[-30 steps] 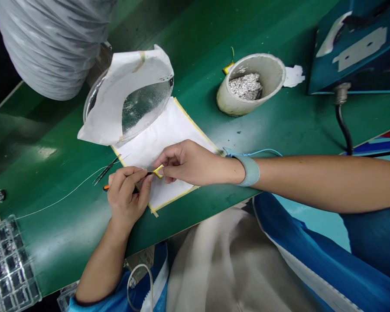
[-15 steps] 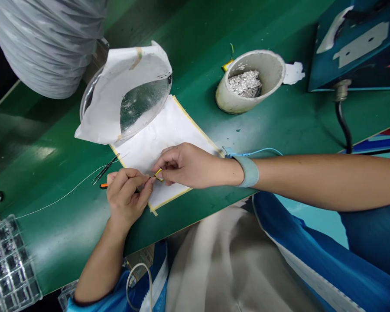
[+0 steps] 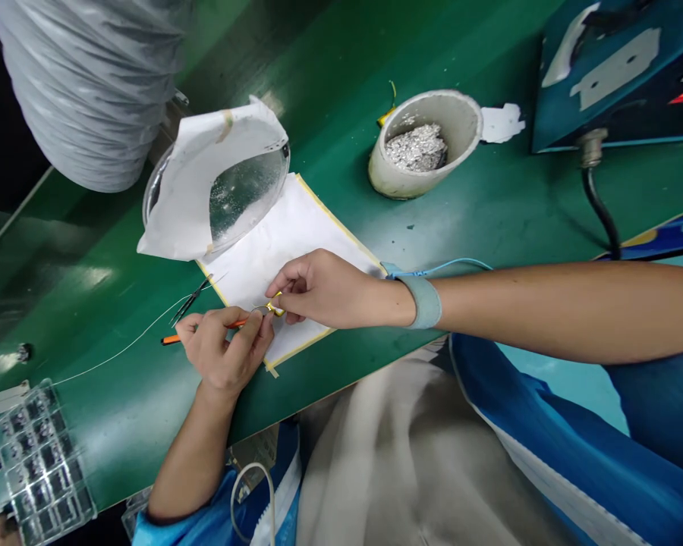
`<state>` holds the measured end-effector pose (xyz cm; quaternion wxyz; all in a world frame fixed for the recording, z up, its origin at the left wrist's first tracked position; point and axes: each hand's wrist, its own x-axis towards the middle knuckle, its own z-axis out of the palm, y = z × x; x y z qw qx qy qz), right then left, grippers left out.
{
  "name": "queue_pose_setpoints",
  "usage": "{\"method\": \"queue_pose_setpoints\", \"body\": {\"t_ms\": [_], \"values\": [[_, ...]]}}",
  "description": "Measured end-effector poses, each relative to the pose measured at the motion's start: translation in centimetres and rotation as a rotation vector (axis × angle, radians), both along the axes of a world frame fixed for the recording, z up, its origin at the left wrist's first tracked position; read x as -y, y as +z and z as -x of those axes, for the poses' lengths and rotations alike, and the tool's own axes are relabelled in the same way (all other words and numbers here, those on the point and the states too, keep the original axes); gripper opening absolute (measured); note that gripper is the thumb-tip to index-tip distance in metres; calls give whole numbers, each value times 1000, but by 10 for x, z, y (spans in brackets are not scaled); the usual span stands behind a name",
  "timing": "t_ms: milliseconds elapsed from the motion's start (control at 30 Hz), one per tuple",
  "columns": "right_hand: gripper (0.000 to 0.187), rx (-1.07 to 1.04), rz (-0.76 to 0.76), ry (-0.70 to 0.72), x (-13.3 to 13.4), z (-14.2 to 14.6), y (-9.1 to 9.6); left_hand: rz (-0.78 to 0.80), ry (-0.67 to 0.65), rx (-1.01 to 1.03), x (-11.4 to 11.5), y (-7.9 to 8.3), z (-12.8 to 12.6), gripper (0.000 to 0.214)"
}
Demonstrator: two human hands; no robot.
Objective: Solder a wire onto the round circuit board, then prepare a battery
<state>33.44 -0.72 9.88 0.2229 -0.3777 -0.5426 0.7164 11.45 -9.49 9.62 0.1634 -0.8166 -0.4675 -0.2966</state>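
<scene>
My right hand [image 3: 324, 288] pinches a small yellow part [image 3: 274, 307] over a white sheet [image 3: 273, 243] taped to the green bench. A grey wrist strap [image 3: 424, 301] with a blue cord circles that wrist. My left hand [image 3: 225, 353] is closed round a thin tool with an orange handle [image 3: 174, 338], and its tip meets the yellow part. Black tweezers [image 3: 190, 299] lie at the sheet's left edge. A thin white wire [image 3: 114, 350] runs leftward across the bench.
A round glass lens [image 3: 244, 193] half wrapped in white paper stands behind the sheet. A white cup [image 3: 421, 148] of silvery scraps sits at the back. A clear parts tray [image 3: 39, 462] lies at lower left, a ribbed duct [image 3: 91, 83] at upper left, a blue machine [image 3: 615, 68] at upper right.
My left hand has turned so the orange handle now points further left and shows more. The view has shifted slightly; my right hand keeps its pinch on the yellow part.
</scene>
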Motion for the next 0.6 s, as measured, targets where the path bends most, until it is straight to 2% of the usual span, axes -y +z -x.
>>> {"method": "queue_pose_setpoints", "body": {"t_ms": [233, 467, 600], "values": [[16, -27, -2, -51, 0, 2, -4, 10, -7, -20, 4, 2, 2, 32], [18, 14, -224, -106, 1, 2, -1, -3, -17, -55, 6, 8, 3, 36], [15, 49, -266, -106, -2, 3, 7, -5, -31, -50, 5, 12, 0, 35]]}}
